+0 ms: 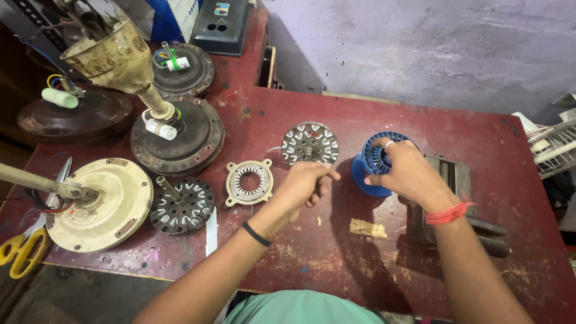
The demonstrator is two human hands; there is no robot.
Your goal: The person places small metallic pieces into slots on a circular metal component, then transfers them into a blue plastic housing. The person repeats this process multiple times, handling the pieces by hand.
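My right hand (407, 174) rests on top of a blue plastic spool (373, 162) that stands on the red worktable (360, 258), fingers curled over its upper rim. My left hand (306, 185) hovers just left of the spool with fingers pinched together; whether it holds a thin wire I cannot tell. Just beyond the left hand lies a bare round metal stator core (310, 143). A smaller ring-shaped stator with mounting ears (249, 182) lies to its left.
Several dismantled ceiling-fan motors crowd the left side: a cream one (102, 204), a dark rusty one (180, 135), a slotted rotor with shaft (182, 206). Yellow scissors (21, 249) lie at the left edge. A bench vise (462, 207) sits under my right forearm.
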